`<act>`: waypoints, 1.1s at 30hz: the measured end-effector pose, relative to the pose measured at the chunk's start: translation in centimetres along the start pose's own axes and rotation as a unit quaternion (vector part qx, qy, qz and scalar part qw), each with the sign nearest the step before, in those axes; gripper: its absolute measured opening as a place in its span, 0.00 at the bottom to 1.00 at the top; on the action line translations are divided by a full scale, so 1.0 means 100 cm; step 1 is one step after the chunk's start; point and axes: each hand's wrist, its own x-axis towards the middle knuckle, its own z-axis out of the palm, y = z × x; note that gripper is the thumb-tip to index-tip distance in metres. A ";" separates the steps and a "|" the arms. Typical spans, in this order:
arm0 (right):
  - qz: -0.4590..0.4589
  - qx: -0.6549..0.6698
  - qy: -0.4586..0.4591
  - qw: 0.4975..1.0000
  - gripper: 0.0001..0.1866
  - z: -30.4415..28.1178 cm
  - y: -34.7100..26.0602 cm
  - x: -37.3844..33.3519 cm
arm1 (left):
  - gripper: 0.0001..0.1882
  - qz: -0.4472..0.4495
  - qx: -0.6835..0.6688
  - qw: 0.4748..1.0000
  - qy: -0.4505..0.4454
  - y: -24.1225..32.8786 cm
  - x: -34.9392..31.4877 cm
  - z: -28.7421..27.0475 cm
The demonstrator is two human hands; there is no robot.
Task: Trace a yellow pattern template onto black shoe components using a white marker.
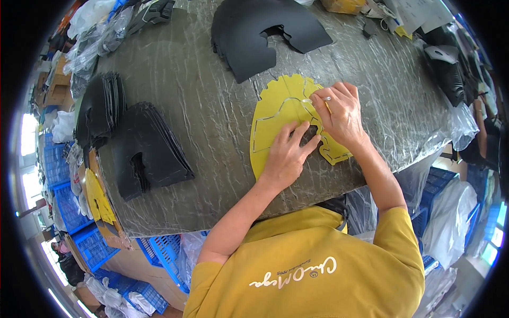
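Note:
A yellow template (275,106) with scalloped edges and narrow cut slots lies flat near the front middle of the table. My left hand (286,156) presses on its lower part, fingers spread around a dark opening. A slim whitish pen (326,98) is pinched in my right hand (342,114), its tip over the slot line in the template's upper right. Whatever lies under the template is mostly hidden. Just beyond it rests a pile of black curved cut pieces (254,32) with a notch.
Two more stacks of black cut pieces, a nearer stack (151,148) and a farther stack (101,106), sit on the left of the plastic-covered table (212,116). Clear plastic bags (90,53) crowd the far left corner. Blue crates (95,246) stand below the left edge.

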 end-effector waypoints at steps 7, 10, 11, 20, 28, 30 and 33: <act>0.002 0.011 0.003 1.000 0.05 -0.008 0.000 -0.011 | 0.27 -0.003 0.005 1.000 -0.003 0.000 0.000 0.000; 0.000 0.013 0.009 1.000 0.05 -0.011 -0.001 -0.013 | 0.27 -0.003 0.004 1.000 -0.001 0.001 0.000 0.000; 0.001 0.012 0.009 1.000 0.05 -0.012 -0.001 -0.015 | 0.27 -0.001 0.003 1.000 -0.001 0.001 0.000 0.000; 0.020 -0.002 -0.007 1.000 0.05 -0.024 -0.003 -0.030 | 0.29 -0.009 0.010 1.000 -0.003 0.002 0.000 -0.001; 0.029 -0.016 -0.018 0.999 0.04 -0.029 -0.006 -0.031 | 0.30 -0.015 0.023 1.000 -0.014 0.004 0.001 -0.001; 0.025 -0.005 -0.008 1.000 0.04 -0.024 -0.007 -0.030 | 0.27 -0.002 0.026 1.000 -0.014 0.002 0.000 -0.001; 0.023 0.005 0.000 1.000 0.03 -0.022 -0.011 -0.029 | 0.26 0.007 0.027 0.999 -0.017 0.000 0.000 0.000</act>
